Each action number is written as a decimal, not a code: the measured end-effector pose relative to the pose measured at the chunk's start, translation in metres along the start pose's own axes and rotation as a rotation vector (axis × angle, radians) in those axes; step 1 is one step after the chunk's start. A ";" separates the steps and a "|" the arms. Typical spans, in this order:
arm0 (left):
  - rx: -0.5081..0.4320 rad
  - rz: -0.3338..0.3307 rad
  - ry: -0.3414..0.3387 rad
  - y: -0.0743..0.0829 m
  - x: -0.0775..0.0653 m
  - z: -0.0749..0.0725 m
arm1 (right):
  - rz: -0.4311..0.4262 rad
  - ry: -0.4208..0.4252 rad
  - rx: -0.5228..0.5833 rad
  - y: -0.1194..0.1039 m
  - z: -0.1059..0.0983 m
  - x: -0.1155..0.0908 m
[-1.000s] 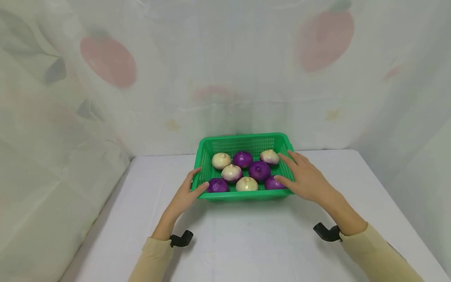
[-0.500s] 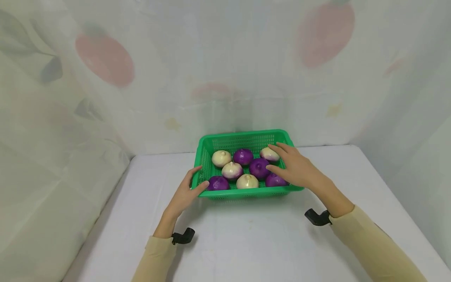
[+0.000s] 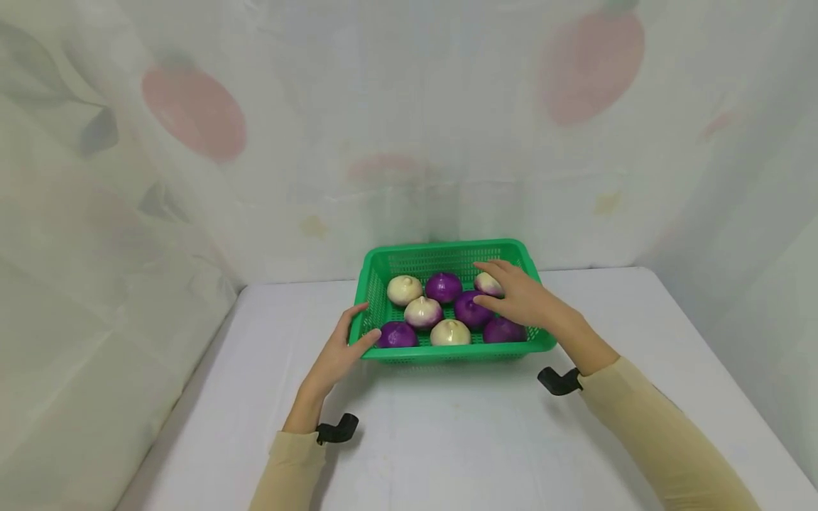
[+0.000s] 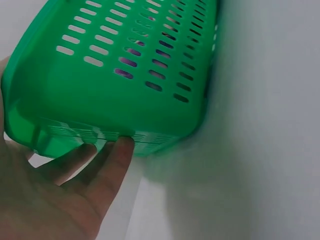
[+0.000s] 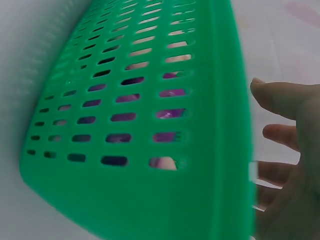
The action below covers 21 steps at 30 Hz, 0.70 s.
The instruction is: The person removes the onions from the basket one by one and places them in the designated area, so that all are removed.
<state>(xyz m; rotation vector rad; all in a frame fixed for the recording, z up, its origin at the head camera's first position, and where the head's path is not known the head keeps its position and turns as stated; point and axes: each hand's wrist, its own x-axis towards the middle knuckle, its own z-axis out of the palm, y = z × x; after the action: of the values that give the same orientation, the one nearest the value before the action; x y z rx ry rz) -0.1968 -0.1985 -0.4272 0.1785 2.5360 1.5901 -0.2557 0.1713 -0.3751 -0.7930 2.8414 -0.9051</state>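
- We see a green slotted plastic basket [image 3: 460, 352] on the white-covered table [image 3: 434, 440], near the pale printed cloth [image 3: 319, 128] behind it.
- Our left hand [image 3: 335, 355] holds the basket at its front-left corner, thumb at the rim and fingers against the outside of the wall.
- Our right hand [image 3: 520, 294] is over the basket's right end, its grip wide and holding nothing, thumb and fingers spread apart; we cannot tell whether it touches an onion.
- Eight onions lie inside the basket.
- Along the front we count a purple onion [image 3: 397, 334] at left, a cream onion [image 3: 450, 332] in the middle and another purple onion at right.
- In the middle we find a purple-tinged white onion [image 3: 423, 312], and a dark purple onion to its right, partly behind the right thumb.
- At the back sit a second cream onion at left, a purple one in the middle and a purple-tinged white one at right, partly covered by the right hand.
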 end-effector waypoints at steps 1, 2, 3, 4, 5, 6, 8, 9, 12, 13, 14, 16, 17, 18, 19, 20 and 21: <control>0.003 -0.009 0.003 -0.005 0.002 0.000 | -0.008 -0.001 0.005 0.001 0.002 0.002; 0.000 -0.016 0.005 -0.010 0.005 0.001 | -0.011 -0.002 0.007 0.002 0.003 0.004; -0.006 -0.022 0.007 -0.015 0.007 0.001 | -0.012 -0.003 0.010 0.002 0.005 0.006; -0.009 -0.024 0.006 -0.019 0.009 0.001 | -0.013 -0.005 0.012 0.003 0.007 0.008; -0.016 -0.025 0.003 -0.021 0.010 0.001 | -0.013 -0.006 0.014 0.004 0.009 0.010; -0.022 -0.022 -0.001 -0.023 0.010 0.001 | -0.013 -0.009 0.017 0.005 0.010 0.011; -0.034 -0.015 -0.008 -0.025 0.010 0.001 | -0.014 -0.015 0.016 0.006 0.014 0.013; -0.036 -0.012 -0.010 -0.025 0.010 0.000 | -0.017 -0.018 0.018 0.007 0.016 0.015; -0.039 -0.011 -0.014 -0.025 0.009 0.000 | -0.025 -0.024 0.025 0.010 0.020 0.017; -0.040 -0.014 -0.015 -0.025 0.009 0.000 | -0.027 -0.028 0.026 0.010 0.021 0.018; -0.039 -0.018 -0.017 -0.024 0.009 0.000 | -0.028 -0.030 0.028 0.011 0.022 0.019; -0.031 -0.023 -0.020 -0.023 0.009 0.000 | -0.031 -0.033 0.033 0.013 0.025 0.020; -0.024 -0.026 -0.019 -0.023 0.009 0.000 | -0.035 -0.033 0.036 0.014 0.026 0.021; -0.017 -0.026 -0.019 -0.022 0.010 -0.001 | -0.040 -0.034 0.039 0.015 0.027 0.021; -0.010 -0.025 -0.019 -0.021 0.010 -0.001 | -0.047 -0.033 0.045 0.017 0.029 0.022; -0.003 -0.024 -0.019 -0.021 0.010 -0.001 | -0.057 -0.032 0.048 0.018 0.030 0.024; 0.005 -0.021 -0.017 -0.020 0.011 -0.001 | -0.066 -0.034 0.054 0.020 0.032 0.025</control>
<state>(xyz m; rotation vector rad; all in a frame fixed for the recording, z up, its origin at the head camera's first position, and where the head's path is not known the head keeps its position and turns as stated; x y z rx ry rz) -0.2079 -0.2066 -0.4454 0.1647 2.5208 1.5682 -0.2797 0.1561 -0.4096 -0.8915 2.7645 -0.9625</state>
